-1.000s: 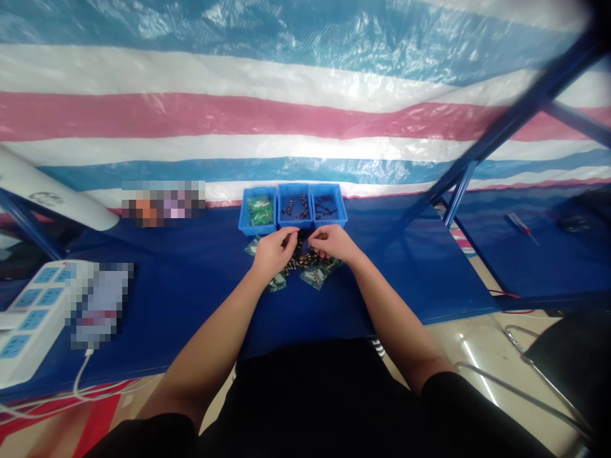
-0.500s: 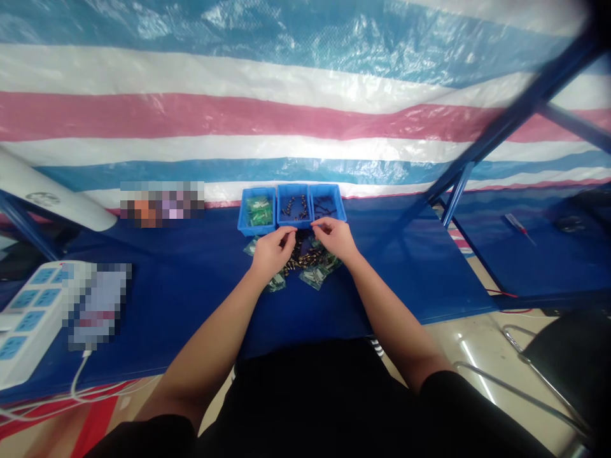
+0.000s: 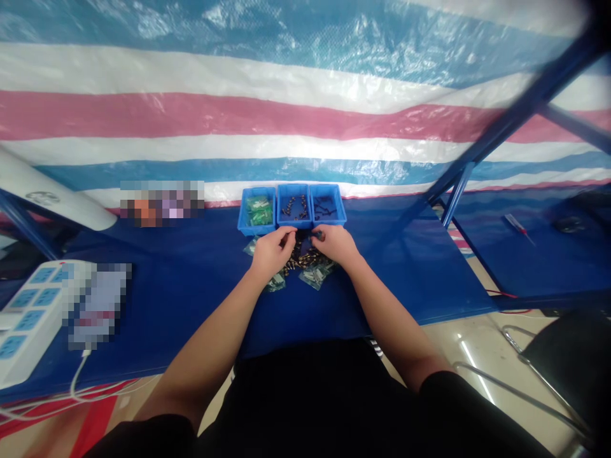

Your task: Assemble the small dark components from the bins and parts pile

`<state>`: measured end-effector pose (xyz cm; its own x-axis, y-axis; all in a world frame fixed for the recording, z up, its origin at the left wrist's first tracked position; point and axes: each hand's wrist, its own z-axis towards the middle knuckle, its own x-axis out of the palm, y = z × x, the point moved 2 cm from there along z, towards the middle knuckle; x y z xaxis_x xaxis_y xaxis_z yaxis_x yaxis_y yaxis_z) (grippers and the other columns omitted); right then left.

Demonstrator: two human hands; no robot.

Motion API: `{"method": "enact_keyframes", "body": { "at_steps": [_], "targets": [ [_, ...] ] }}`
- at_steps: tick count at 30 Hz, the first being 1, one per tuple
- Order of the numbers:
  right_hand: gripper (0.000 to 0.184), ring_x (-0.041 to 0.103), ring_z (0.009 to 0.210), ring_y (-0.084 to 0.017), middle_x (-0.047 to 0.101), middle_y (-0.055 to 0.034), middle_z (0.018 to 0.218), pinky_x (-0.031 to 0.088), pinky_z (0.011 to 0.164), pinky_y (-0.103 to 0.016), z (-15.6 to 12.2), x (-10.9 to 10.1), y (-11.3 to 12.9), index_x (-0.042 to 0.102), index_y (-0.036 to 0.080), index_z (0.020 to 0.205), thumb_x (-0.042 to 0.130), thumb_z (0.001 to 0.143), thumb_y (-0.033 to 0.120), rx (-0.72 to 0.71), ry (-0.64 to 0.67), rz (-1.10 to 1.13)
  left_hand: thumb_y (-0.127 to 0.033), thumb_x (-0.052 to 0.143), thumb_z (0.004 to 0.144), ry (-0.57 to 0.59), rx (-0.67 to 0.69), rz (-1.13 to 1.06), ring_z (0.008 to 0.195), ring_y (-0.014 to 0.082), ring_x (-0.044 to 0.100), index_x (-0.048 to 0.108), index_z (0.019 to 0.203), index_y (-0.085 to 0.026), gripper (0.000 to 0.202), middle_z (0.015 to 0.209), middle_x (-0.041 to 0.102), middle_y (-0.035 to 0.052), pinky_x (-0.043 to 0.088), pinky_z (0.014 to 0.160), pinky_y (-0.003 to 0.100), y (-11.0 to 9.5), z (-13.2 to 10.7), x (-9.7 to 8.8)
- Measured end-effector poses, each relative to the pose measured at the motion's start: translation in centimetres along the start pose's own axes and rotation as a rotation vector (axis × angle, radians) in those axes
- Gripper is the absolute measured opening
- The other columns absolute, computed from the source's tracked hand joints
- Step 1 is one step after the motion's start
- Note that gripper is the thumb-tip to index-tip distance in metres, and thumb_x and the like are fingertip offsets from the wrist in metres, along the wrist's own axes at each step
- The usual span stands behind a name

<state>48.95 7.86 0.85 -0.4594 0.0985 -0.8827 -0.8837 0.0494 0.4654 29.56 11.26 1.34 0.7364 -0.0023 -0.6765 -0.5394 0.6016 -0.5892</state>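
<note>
Sitting in a row at the back of the tabletop are three blue bins. The left hand and right hand curl their fingers over one pile of small dark parts. Whether either pinches a part I cannot tell. The pile lies between and just under the fingertips, among a few clear bags.

Blue table, bins, parts pile, power strip
</note>
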Motion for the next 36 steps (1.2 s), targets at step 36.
{"method": "enact_keyframes", "body": {
  "at_steps": [36],
  "targets": [
    [0.028, 0.067, 0.088, -0.022, 0.073, -0.0069, 0.095, 0.048, 0.076, -0.031, 0.0, 1.1, 1.2, 0.072, 0.025, 0.100, 0.049, 0.093, 0.039, 0.099, -0.014, -0.196, -0.038, 0.048, 0.095, 0.046, -0.009, 0.008, 0.064, 0.0138, 0.063, 0.071, 0.108, -0.022, 0.030, 0.082, 0.072, 0.0020, 0.047, 0.062, 0.024, 0.2, 0.0, 0.4]
  ]
}}
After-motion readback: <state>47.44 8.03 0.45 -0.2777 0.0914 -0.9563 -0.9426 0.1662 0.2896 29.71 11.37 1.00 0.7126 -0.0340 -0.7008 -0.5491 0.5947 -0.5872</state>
